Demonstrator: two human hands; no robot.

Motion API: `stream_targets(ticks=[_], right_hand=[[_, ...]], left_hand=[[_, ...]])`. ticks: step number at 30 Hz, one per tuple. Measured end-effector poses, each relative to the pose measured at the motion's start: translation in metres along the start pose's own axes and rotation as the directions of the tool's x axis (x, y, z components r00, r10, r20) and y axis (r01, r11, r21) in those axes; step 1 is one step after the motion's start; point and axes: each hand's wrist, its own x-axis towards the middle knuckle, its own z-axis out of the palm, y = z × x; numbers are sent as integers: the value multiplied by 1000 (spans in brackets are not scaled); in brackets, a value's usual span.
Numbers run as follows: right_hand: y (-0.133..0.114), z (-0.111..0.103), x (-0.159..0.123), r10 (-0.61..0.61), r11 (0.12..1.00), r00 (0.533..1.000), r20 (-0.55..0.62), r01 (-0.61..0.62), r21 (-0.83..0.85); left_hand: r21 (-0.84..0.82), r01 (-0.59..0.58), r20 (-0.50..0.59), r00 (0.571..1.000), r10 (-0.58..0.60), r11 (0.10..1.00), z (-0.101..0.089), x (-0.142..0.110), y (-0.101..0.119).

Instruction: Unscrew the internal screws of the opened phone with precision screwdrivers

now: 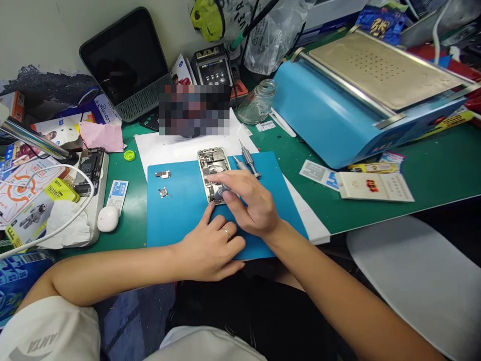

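An opened smartphone point(215, 160) with its inner parts bared lies on a blue work mat point(176, 220). My left hand point(212, 245) rests by its lower end, the index fingertip touching the edge and the other fingers loosely bent with nothing in them. Over the phone's lower half, my right hand point(251, 203) is closed around a small screwdriver point(221, 192); only part of its grey handle shows, and its tip is hidden. More screwdrivers point(248, 156) lie just right of the phone. Two small loose phone boards point(163, 174) sit on the mat's left side.
A blue machine with a metal plate point(330, 110) fills the right back. Behind the mat stand a glass jar point(257, 103) and a dark screen point(126, 62). Left are a white earbud case point(108, 219), a white cable and boxes. A cigarette-like box point(376, 186) lies right.
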Motion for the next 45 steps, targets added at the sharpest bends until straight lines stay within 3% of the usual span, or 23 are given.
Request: stream_targets(ticks=[4, 13, 20, 27, 45], right_hand=[[1, 1, 0, 34, 998, 999, -19, -32, 59], [1, 1, 1, 44, 999, 999, -15, -44, 24], [3, 2, 0, -7, 1000, 999, -38, 7, -6], [1, 0, 1, 67, 990, 998, -19, -64, 122], [1, 3, -1, 47, 997, 998, -36, -45, 63]], left_hand=[[4, 3, 13, 1000, -3, 1000, 0, 1, 0], [-9, 5, 18, 1000, -5, 1000, 0, 1, 0], [8, 7, 25, 1000, -7, 1000, 2, -1, 1], [5, 14, 6, 1000, -14, 1000, 4, -2, 2], [7, 8, 12, 1000, -9, 1000, 4, 0, 1]])
